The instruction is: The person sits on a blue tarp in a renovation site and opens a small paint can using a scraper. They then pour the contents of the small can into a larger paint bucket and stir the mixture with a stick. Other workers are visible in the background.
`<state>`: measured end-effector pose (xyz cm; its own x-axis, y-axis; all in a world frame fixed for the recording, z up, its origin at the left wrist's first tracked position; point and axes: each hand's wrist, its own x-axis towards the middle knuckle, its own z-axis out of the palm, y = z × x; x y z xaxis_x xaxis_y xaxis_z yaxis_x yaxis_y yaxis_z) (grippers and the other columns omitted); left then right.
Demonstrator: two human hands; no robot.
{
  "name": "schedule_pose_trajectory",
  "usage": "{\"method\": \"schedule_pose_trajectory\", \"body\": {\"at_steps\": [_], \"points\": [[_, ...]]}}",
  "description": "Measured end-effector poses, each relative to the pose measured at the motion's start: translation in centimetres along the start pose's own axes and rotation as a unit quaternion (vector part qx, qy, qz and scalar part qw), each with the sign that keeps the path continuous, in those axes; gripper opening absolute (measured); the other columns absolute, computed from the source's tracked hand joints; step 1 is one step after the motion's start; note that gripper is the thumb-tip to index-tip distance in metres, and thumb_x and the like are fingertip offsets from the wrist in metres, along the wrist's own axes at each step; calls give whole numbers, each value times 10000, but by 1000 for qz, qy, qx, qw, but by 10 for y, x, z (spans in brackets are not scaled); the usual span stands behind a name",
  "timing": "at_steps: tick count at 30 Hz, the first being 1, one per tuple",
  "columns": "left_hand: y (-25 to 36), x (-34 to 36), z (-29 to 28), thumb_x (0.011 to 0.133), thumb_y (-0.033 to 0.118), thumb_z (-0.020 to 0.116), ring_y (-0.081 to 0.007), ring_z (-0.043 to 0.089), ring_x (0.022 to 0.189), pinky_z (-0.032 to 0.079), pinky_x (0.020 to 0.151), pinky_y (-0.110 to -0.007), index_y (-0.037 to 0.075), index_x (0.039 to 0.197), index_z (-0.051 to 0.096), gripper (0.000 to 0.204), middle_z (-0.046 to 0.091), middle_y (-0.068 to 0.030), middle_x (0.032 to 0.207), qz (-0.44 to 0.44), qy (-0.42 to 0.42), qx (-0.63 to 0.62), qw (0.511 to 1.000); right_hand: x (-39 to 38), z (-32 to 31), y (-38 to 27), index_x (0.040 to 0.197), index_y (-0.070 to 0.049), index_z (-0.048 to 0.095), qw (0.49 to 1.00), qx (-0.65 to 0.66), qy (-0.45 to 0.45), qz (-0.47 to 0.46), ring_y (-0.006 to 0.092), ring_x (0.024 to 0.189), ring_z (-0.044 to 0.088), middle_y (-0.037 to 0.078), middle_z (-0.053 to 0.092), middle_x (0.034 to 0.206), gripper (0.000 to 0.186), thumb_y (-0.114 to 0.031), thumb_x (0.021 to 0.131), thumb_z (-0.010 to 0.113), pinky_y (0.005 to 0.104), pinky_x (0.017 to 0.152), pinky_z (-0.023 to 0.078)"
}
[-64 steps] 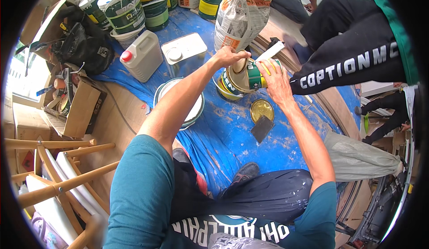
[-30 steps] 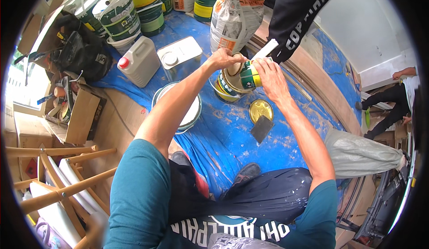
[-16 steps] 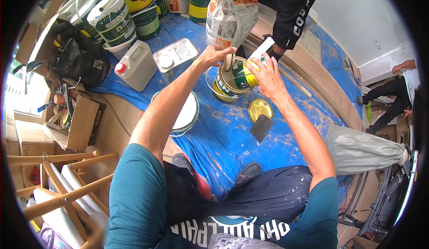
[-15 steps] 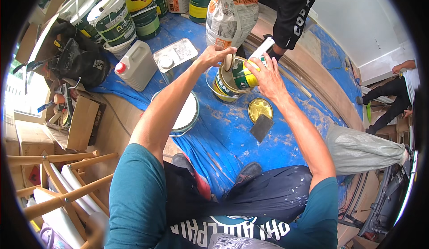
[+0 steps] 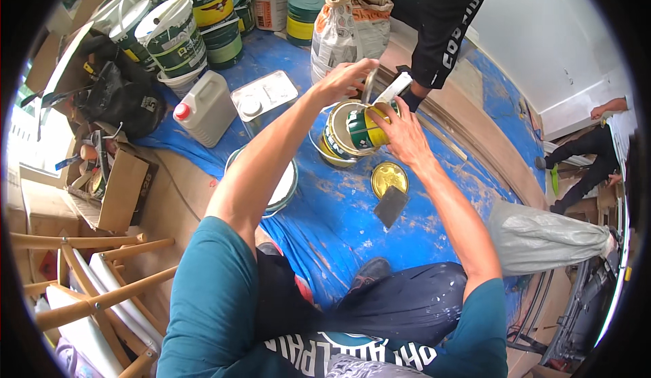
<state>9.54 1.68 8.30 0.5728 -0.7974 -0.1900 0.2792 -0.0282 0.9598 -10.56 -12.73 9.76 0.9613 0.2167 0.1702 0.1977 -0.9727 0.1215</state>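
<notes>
One tilted green-and-yellow cylindrical metal can point(image 5: 365, 131), likely stiff, best clasped mid-body, fills right hand point(image 5: 405, 134); left hand point(image 5: 343, 82) pinches thin round lid point(image 5: 369, 86).

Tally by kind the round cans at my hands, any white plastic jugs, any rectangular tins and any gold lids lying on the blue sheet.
Round cans: 2 (tilted small can, larger can)
White plastic jug: 1
Rectangular tin: 1
Gold lid: 1
Total: 5

a small green-and-yellow cylindrical can point(image 5: 368, 129) tilting sideways over a larger green-and-yellow round can point(image 5: 336, 153), the larger one standing upright with its top open, a thin round disc point(image 5: 369, 86) standing nearly edge-on near its rim
</notes>
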Motion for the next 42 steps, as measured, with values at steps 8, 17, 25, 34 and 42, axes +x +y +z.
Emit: {"method": "schedule_pose_trajectory", "body": {"at_steps": [8, 17, 25, 34, 42], "points": [[26, 9, 21, 951, 586, 553, -379, 650, 1185, 449, 1104, -521, 159, 1503, 553, 698, 527, -85, 1536, -37, -119, 194, 973, -14, -12, 9, 1492, -276, 516, 999, 16, -22, 22, 389, 1442, 389, 11, 487, 1494, 979, -36, 615, 880, 526, 1077, 472], [4, -12, -11, 895, 619, 655, -262, 641, 1164, 479, 1053, -396, 4, 1347, 632, 764, 664, -185, 1273, -11, -59, 190, 980, -31, -10, 28, 1490, -267, 497, 999, 37, 3, 27, 391, 1438, 393, 1, 454, 1521, 1025, -55, 585, 928, 557, 1093, 461], [-15, -30, -11, 809, 603, 801, -298, 596, 1281, 482, 1074, -409, -114, 1455, 471, 1020, 619, -227, 1354, -2, -43, 158, 987, -40, -1, 43, 1492, -190, 463, 995, 79, 33, 59, 410, 1417, 430, 50, 480, 1506, 1054, -64, 565, 946, 541, 1147, 433], [-39, -41, -29, 882, 489, 797, -237, 608, 1223, 489, 1052, -386, -57, 1519, 379, 938, 575, -174, 1372, -17, -42, -53, 998, -43, 7, 42, 1459, -172, 472, 993, 90, 52, 59, 408, 1427, 417, 47, 475, 1503, 993, -72, 583, 929, 561, 1108, 463], [-55, -37, -17, 762, 744, 753, -290, 673, 1005, 545, 840, -412, -25, 1260, 488, 953, 576, -138, 1144, -245, 128, -98, 956, -38, 10, 38, 1465, -188, 463, 993, 84, 50, 61, 407, 1442, 400, 48, 470, 1496, 1004, -62, 585, 930, 566, 1100, 457]]}}
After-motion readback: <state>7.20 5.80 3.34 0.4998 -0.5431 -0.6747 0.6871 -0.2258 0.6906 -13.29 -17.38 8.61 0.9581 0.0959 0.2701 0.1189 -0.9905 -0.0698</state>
